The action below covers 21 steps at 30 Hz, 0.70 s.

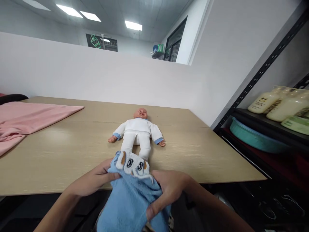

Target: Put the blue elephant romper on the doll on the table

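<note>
A pair of fuzzy blue baby pants (130,199) with a white animal-face patch hangs at the front edge of the table, its two legs pointing down toward me. My left hand (102,177) grips the left side of the waist end, thumb on top. On the opposite side my right hand (169,187) pinches the cloth, its thumb lying over the front. Just beyond the pants a baby doll (138,127) lies on its back, head away from me, in a white top with blue cuffs. Its feet are hidden behind the pants.
The doll lies on a wooden table (193,151) that meets a white wall. A pink cloth (36,119) is spread at the left. At the right, a black metal shelf holds lotion bottles (263,101) and a turquoise basin (256,138).
</note>
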Motion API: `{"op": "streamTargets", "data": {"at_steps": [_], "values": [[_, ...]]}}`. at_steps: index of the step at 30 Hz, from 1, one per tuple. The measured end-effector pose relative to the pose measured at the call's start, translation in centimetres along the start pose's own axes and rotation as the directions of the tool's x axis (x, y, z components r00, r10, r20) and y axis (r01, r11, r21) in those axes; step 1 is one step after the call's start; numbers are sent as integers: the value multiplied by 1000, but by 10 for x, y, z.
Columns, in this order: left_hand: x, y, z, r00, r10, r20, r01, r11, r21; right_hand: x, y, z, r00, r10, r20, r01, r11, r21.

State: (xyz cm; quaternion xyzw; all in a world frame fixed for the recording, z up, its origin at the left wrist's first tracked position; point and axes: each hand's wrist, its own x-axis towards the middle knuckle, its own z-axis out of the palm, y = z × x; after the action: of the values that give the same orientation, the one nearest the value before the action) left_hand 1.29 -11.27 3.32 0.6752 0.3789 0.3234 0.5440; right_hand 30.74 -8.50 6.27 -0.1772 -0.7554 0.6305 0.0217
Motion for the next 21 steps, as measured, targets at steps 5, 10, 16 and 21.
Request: {"op": "streamTargets", "data": {"at_steps": [5,10,16,21], "values": [[-1,-6,19,977,-212,10,203,915,-349,7,12,1,965,-38,-261,57,996,65],[-8,-9,20,972,-83,218,177,871,-459,20,23,6,889,31,-457,86,969,233],[-19,-24,18,991,-92,93,127,840,-528,29,7,13,984,-66,-164,113,950,293],[-29,-26,27,958,-281,-64,216,847,-485,44,2,27,881,-86,-465,149,984,101]]}}
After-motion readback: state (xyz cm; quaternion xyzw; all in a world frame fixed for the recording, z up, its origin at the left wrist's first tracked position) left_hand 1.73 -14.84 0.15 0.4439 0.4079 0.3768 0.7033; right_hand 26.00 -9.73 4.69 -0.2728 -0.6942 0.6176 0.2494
